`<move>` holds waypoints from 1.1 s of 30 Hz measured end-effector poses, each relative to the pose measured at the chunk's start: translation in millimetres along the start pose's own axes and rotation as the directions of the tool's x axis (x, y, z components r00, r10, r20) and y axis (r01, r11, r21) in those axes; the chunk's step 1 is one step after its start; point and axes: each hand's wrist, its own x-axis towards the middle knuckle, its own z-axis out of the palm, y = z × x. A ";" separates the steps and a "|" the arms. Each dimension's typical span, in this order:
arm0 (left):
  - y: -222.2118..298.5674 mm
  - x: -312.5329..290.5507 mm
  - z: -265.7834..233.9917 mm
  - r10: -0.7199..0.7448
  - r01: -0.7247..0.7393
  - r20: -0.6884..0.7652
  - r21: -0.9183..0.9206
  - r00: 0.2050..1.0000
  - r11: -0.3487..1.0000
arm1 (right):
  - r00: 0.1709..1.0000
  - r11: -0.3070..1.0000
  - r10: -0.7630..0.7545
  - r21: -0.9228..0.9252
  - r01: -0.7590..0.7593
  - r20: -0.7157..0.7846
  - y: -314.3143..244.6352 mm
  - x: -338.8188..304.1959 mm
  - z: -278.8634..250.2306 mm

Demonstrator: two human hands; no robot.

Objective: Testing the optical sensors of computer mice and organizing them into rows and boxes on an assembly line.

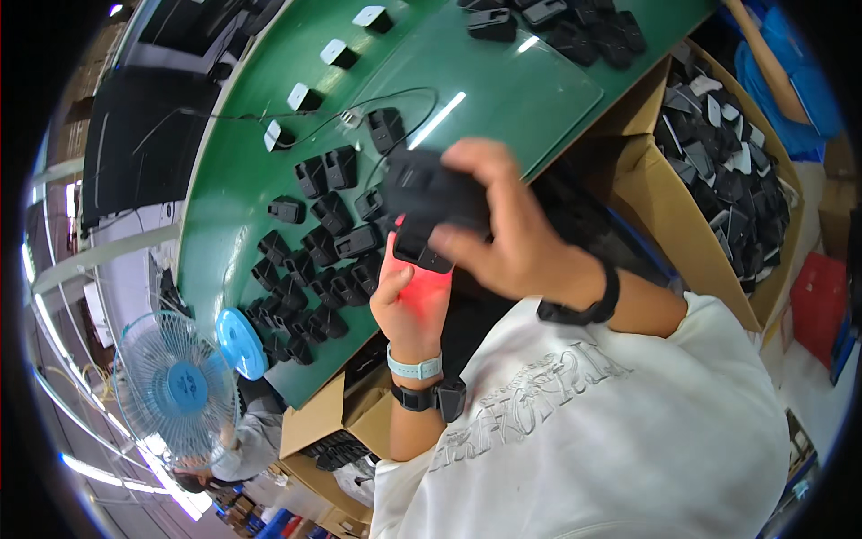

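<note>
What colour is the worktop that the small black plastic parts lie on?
Green: the curved worktop under the small black plastic parts shows plainly in the head view.

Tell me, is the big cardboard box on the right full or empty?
Nearly full. The cardboard box is open on top and piled with black and white parts almost to its rim.

Black device (429,205) in right grip; red glow on left palm (418,296). Bench (503,99) green, blk parts (314,260) beside; fan (175,386) lt blue.

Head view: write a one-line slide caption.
Right hand grips a black handheld scanner, its red light on the left hand.
</note>
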 end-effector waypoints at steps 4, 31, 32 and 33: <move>5.9 0.9 10.8 -0.028 0.034 -0.029 0.235 0.999 0.971 | 0.996 0.880 -0.041 -0.476 -0.002 -0.078 58.9 31.7 -39.4; -14.5 -28.0 -24.5 0.437 -0.390 0.382 0.918 0.815 -0.075 | 0.817 0.729 0.577 0.455 -0.511 -0.008 35.3 -27.6 -3.9; -11.4 -31.2 -23.5 0.486 -0.348 0.353 0.932 0.799 -0.105 | 0.826 0.764 0.564 0.377 -0.524 0.003 38.8 -17.7 -14.4; -10.7 -33.7 -28.0 0.480 -0.344 0.349 0.933 0.805 -0.102 | 0.830 0.790 0.557 0.296 -0.537 0.018 37.5 -11.9 -21.8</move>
